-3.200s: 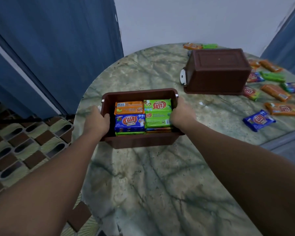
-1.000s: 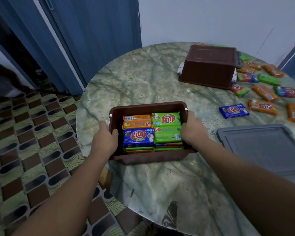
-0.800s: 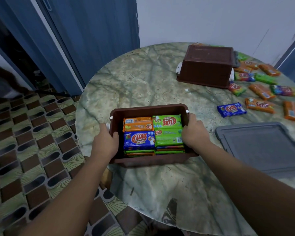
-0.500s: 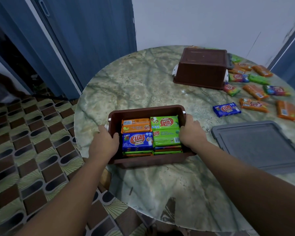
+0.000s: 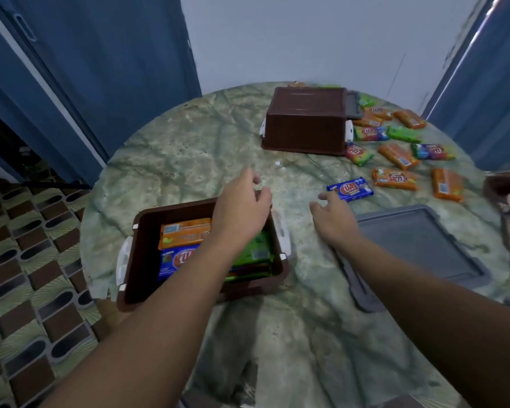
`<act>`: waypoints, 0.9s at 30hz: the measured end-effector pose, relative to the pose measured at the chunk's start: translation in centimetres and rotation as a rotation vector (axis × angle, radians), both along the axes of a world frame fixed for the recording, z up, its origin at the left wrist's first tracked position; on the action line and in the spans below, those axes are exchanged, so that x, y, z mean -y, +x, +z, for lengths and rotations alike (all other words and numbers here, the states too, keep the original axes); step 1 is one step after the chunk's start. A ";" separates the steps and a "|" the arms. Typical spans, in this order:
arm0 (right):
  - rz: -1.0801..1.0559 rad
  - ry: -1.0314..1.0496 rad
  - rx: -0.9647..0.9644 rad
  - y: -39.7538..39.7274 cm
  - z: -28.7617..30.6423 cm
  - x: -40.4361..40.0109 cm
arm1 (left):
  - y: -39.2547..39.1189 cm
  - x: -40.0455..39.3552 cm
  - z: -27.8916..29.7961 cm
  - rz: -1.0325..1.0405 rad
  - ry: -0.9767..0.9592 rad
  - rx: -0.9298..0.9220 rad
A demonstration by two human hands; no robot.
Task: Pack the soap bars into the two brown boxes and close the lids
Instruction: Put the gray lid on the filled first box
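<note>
A person's left hand (image 5: 242, 207) and right hand (image 5: 334, 220), both empty with fingers loose, hover beyond the filled, lidless near box (image 5: 136, 260) as loose soap bars (image 5: 395, 179) lie far right beside the upturned second box (image 5: 305, 120) and grey lid (image 5: 418, 245).
</note>
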State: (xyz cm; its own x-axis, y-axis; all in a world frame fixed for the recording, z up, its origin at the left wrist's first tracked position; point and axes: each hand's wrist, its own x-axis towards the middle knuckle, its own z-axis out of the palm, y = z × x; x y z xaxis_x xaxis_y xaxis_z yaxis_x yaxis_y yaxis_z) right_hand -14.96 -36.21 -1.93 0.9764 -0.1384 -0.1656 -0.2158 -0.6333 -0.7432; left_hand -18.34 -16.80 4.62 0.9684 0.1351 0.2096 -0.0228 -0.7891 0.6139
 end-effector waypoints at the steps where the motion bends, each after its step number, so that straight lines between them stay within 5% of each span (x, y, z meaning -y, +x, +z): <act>1: 0.000 -0.020 -0.009 0.4 -0.2 2.0 | 0.7 2.3 -0.1 -0.031 -0.015 0.004; 9: -0.018 -0.063 -0.053 1.6 -1.8 13.2 | 3.6 14.5 -3.6 -0.132 0.017 -0.117; 21: -0.121 -0.372 -0.196 -0.8 -3.6 25.2 | 4.1 19.9 -9.7 -0.251 0.450 -0.698; 27: -0.153 -0.369 -0.340 -1.0 -4.4 26.1 | 3.7 19.4 -10.9 -0.082 0.101 -0.766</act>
